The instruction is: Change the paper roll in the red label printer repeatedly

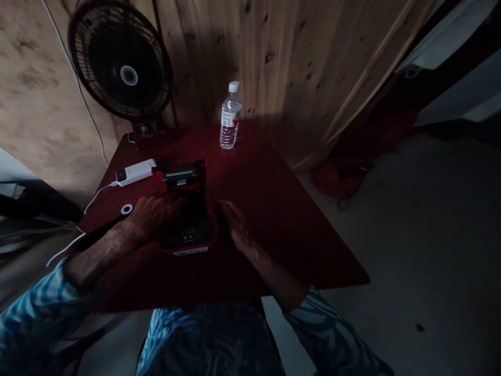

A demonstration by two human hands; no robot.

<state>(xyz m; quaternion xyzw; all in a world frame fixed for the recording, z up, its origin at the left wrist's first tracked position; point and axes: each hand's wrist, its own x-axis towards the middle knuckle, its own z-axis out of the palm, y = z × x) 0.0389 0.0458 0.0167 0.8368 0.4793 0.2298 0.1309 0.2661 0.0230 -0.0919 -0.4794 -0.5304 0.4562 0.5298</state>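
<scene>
From where I stand, the squat black-and-red plastic device (188, 238) sits open on the dark red tabletop (289, 230), just left of the frame's centre, its hinged black-and-red lid (180, 176) raised at the back. The left hand (152, 211) reaches over its opening from the left, fingers lost in shadow; I can't tell whether they grip anything. The right hand (235, 222) is loosely spread beside the right edge, seemingly holding nothing. I'd judge the step as handling the device's inside; the next move calls for careful fingers near that lid.
</scene>
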